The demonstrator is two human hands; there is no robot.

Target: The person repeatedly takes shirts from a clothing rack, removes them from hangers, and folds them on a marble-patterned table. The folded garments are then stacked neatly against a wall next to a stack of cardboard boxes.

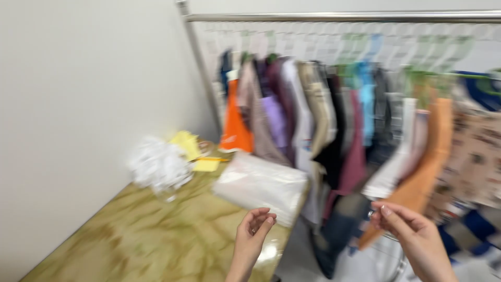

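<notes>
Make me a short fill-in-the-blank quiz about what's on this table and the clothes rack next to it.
1. The clothes hang from a metal ____.
2. The flat stack of clear plastic bags lies on the ____.
3. The garment at the left end of the row, beside the wall, is ____ in colour.
4. The left hand and right hand are both ____ of cloth.

Missing words: rail; table; orange; empty

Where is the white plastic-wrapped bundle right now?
In the head view, the white plastic-wrapped bundle lies at the marbled table's right edge, just above the left hand, beside the hanging clothes.
</notes>
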